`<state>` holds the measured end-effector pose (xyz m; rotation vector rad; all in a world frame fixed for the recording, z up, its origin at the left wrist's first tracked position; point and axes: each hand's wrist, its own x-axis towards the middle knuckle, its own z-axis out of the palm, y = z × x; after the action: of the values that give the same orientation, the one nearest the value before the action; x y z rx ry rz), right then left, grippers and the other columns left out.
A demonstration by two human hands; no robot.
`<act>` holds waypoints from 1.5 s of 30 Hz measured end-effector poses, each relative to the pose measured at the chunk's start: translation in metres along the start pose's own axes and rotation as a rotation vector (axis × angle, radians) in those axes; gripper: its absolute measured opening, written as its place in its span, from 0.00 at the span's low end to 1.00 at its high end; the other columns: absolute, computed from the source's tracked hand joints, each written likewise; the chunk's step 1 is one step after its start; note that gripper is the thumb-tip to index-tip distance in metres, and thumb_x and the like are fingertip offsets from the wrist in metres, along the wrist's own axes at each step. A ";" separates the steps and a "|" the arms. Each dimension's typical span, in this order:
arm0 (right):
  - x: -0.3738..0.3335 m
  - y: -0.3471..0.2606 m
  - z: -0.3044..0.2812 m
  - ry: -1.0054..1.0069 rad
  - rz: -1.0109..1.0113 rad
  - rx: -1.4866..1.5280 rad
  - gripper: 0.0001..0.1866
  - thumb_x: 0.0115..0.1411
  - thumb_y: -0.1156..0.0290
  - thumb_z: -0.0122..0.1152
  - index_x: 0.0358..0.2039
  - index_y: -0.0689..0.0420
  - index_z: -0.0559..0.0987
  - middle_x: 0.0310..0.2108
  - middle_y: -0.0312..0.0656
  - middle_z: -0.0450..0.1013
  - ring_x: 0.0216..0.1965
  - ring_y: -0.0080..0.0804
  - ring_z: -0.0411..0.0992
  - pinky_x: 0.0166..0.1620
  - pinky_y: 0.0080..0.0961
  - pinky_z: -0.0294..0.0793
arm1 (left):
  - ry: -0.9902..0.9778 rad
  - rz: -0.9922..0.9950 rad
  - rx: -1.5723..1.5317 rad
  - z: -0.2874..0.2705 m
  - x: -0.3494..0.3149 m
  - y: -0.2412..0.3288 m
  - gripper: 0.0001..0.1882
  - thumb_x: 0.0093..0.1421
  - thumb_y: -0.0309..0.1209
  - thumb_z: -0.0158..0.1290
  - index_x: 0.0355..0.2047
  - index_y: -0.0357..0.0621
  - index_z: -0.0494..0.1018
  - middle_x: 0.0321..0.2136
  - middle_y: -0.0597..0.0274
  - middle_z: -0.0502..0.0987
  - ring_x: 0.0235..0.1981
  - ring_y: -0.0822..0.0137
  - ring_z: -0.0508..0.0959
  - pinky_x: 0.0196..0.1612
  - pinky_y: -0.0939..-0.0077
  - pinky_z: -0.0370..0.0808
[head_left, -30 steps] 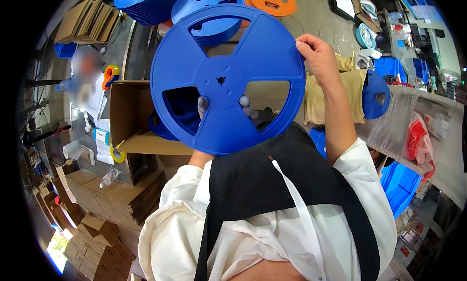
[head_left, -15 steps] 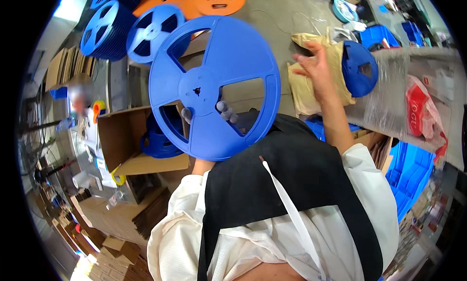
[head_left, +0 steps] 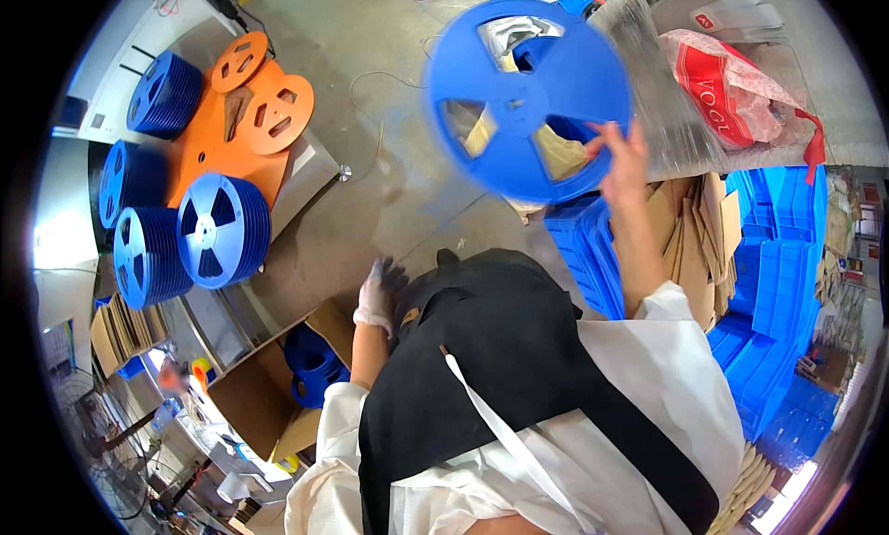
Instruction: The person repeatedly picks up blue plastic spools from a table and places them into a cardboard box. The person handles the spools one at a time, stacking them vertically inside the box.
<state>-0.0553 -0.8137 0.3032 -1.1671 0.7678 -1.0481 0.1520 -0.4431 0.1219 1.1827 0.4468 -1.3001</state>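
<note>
A large blue plastic reel (head_left: 532, 104) with cut-out windows is held up at the upper right. My bare right hand (head_left: 625, 160) grips its rim, fingers at the lower right window. Through the windows show parts of a yellowish bag and another blue piece, mostly hidden behind the reel. My left hand (head_left: 378, 299), in a white glove with grey fingertips, hangs beside my black apron (head_left: 472, 350). Its fingers are loosely stretched with nothing in them, away from the reel. Below it, an open cardboard box (head_left: 250, 401) has more blue reels (head_left: 313, 364) inside.
At the left, several stacks of blue reels (head_left: 222, 229) stand by orange discs (head_left: 278, 113) on a metal-edged table. Blue crates (head_left: 782, 285) and folded cardboard (head_left: 694, 243) are at the right. A red and white bag (head_left: 722, 90) lies on the wrapped surface above them.
The blue reel has passed from my left hand to my right and moved to the upper right. My left hand has let go and dropped beside the apron. The view has turned.
</note>
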 end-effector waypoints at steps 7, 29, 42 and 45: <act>0.064 -0.031 -0.054 0.071 -0.160 -0.421 0.09 0.65 0.66 0.54 0.39 0.59 0.74 0.30 0.39 0.74 0.23 0.23 0.71 0.29 0.18 0.69 | 0.277 0.091 0.286 -0.053 -0.023 -0.009 0.26 0.62 0.42 0.48 0.56 0.42 0.66 0.50 0.50 0.72 0.50 0.56 0.72 0.55 0.66 0.66; -0.047 0.068 0.145 -0.470 0.746 0.142 0.21 0.63 0.68 0.56 0.53 0.64 0.69 0.42 0.43 0.74 0.41 0.32 0.76 0.46 0.30 0.76 | -0.099 1.082 1.021 0.156 -0.060 0.059 0.12 0.61 0.36 0.52 0.31 0.38 0.72 0.24 0.48 0.73 0.26 0.50 0.73 0.31 0.64 0.70; -0.075 0.085 0.141 -0.321 0.610 0.068 0.15 0.65 0.67 0.51 0.50 0.59 0.71 0.30 0.33 0.66 0.25 0.21 0.67 0.27 0.21 0.68 | 0.056 0.513 0.272 0.137 -0.067 0.068 0.10 0.59 0.34 0.57 0.30 0.39 0.75 0.19 0.70 0.72 0.20 0.80 0.65 0.25 0.83 0.63; -0.075 0.079 0.143 -0.343 0.627 -0.023 0.12 0.66 0.65 0.52 0.44 0.59 0.73 0.27 0.33 0.66 0.23 0.21 0.64 0.25 0.18 0.63 | 0.082 0.483 0.156 0.118 -0.059 0.078 0.11 0.56 0.32 0.61 0.29 0.37 0.75 0.19 0.64 0.73 0.17 0.75 0.67 0.29 0.78 0.70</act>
<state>0.0669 -0.6896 0.2592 -0.9906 0.7952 -0.3097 0.1644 -0.5273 0.2496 1.3753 0.1044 -0.8806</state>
